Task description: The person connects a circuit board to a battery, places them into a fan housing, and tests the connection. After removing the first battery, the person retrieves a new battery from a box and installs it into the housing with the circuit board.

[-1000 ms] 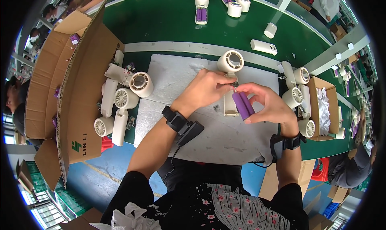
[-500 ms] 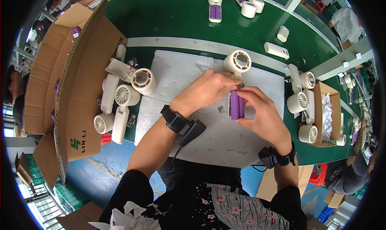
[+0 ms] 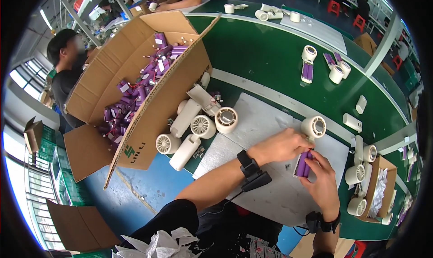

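A white handheld fan with an open handle lies on the foam sheet (image 3: 257, 186), its round fan head (image 3: 314, 127) pointing away from me. In the handle sits a purple battery pack (image 3: 302, 164) of two cells side by side. My left hand (image 3: 282, 146) reaches across from the left, fingertips pinched at the neck between fan head and battery pack; what they pinch is too small and hidden to make out. Along the pack's right side, my right hand (image 3: 324, 179) grips it, with the thumb at its near end and fingers near its top.
A large cardboard box (image 3: 176, 82) of purple battery packs (image 3: 140, 89) stands left. Beside it lie several white fans (image 3: 203, 126). At right are more fans (image 3: 355, 173) and a small carton (image 3: 385, 199) of white pieces. White covers (image 3: 352, 122) and opened fans (image 3: 307, 64) lie beyond.
The view has swung left, bringing the battery packs inside the large box into sight. Both hands stay at the same fan, the right one still on the battery pack.
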`<state>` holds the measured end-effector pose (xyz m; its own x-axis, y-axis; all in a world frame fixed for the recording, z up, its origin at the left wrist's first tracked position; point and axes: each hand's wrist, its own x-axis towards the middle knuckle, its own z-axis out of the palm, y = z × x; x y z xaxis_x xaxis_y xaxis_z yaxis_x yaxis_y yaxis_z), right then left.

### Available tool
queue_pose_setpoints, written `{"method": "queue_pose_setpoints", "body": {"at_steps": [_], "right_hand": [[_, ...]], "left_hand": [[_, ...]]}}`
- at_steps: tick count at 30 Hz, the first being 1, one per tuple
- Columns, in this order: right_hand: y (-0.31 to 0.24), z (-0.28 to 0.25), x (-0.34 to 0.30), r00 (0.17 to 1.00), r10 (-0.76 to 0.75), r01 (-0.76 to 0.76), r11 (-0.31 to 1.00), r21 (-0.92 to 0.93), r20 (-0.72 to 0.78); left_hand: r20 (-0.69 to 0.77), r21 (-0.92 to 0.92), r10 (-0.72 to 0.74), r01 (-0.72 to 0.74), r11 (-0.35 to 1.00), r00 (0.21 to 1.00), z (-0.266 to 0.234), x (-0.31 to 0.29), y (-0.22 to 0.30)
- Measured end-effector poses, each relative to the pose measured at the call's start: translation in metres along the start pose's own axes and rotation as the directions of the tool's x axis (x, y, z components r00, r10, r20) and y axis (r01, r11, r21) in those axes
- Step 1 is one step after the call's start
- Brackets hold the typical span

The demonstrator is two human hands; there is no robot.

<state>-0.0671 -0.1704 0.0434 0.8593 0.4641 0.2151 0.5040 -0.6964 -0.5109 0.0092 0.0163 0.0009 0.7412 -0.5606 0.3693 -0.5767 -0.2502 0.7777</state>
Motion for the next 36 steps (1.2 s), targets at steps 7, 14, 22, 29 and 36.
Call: {"method": "queue_pose_setpoints", "body": {"at_steps": [7, 14, 22, 29, 36], "right_hand": [[0.0, 0.009, 0.004, 0.999, 0.038, -0.038, 0.998, 0.045, 0.006], [0.003, 0.009, 0.005, 0.971, 0.24, -0.234, 0.952, 0.198, -0.002], [-0.003, 0.011, 0.016, 0.968, 0.252, -0.246, 0.922, 0.3, 0.02], [0.0, 0.01, 0.018, 0.974, 0.215, -0.225, 0.934, 0.276, 0.068], [0.011, 0.012, 0.014, 0.961, 0.271, -0.273, 0.914, 0.301, 0.049]], "left_hand": [[-0.008, -0.067, -0.041, 0.041, 0.997, 0.999, -0.006, -0.004, 0.001], [0.04, -0.107, -0.104, 0.108, 0.988, 0.994, -0.013, -0.001, 0.003], [0.056, -0.134, -0.077, 0.084, 0.987, 0.995, -0.013, -0.001, -0.002], [0.047, -0.135, -0.065, 0.071, 0.988, 0.997, -0.013, -0.007, 0.0], [0.08, -0.154, -0.036, 0.048, 0.987, 0.996, -0.006, 0.002, -0.003]]}}
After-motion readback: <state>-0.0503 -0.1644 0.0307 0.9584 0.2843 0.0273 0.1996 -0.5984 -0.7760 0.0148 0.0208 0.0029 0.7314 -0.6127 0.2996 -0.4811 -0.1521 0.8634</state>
